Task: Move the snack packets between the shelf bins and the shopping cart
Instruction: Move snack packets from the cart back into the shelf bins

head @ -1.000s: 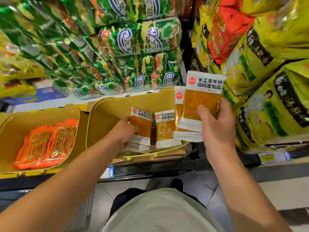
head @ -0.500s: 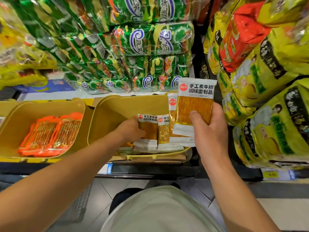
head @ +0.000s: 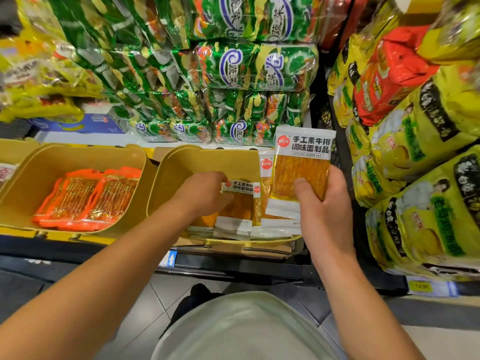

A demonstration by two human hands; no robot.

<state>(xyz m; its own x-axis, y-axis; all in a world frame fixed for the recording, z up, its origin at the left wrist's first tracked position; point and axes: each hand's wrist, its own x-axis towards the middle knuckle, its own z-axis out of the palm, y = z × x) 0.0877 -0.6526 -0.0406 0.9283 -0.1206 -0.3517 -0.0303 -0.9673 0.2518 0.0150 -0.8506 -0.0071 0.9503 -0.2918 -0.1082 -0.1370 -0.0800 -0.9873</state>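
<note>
Two shelf bins sit side by side on the shelf: the left bin [head: 78, 157] at 9 o'clock holds flat packets [head: 85, 201], and the right bin [head: 207, 159] at centre holds more packets [head: 235, 216], with the left hand [head: 205, 196] in it. The right hand [head: 324, 211], at 3 o'clock of that bin, holds a packet stack [head: 298, 172]. Stacked bags [head: 233, 68] rise behind at 12 o'clock, and large bags [head: 415, 141] stand at 3 o'clock.

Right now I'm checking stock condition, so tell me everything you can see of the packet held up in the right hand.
The front packet is a flat, glossy plastic sachet with a white top band bearing a red round logo and black Chinese print, a clear window showing orange-yellow ridged strips, and a white bottom seal. It looks sealed and undamaged. The right hand grips its lower half, thumb across the front, holding it upright above the right yellow bin. Another like packet sits directly behind it.
</note>
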